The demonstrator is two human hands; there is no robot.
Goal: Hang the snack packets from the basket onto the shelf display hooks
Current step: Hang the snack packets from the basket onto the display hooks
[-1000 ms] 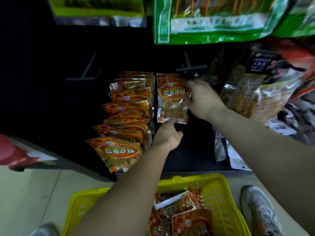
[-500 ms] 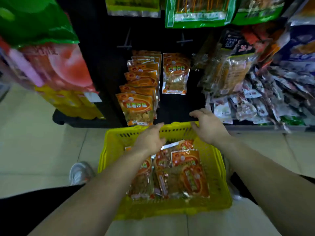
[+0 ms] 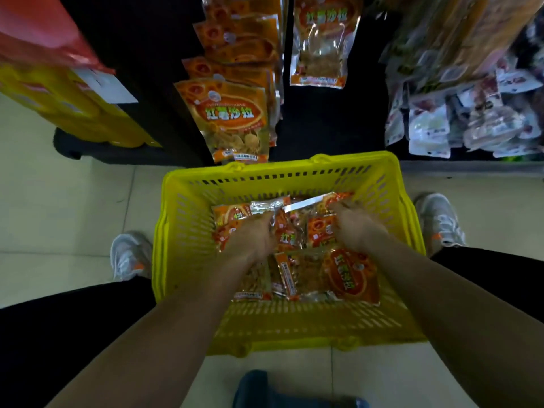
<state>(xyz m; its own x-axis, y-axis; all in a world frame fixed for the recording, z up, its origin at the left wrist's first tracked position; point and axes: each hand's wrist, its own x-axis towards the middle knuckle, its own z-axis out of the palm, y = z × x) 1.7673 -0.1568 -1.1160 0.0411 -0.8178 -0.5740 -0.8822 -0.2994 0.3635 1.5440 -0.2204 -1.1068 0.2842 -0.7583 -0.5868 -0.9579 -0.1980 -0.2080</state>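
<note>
Head view: left hand (image 3: 250, 240) and right hand (image 3: 357, 228) were pressed among orange snack packets (image 3: 347, 278) inside the yellow basket (image 3: 188, 219) on the floor (image 3: 73, 216); whether either was gripping a packet could not be told. Picking was judged underway. Next, one packet would need lifting and threading onto a far shelf hook, beside hung packets (image 3: 235, 113).

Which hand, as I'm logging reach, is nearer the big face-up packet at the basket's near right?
Right. The right hand is just beyond the packet; the left hand is farther off to its left, among other packets.
</note>
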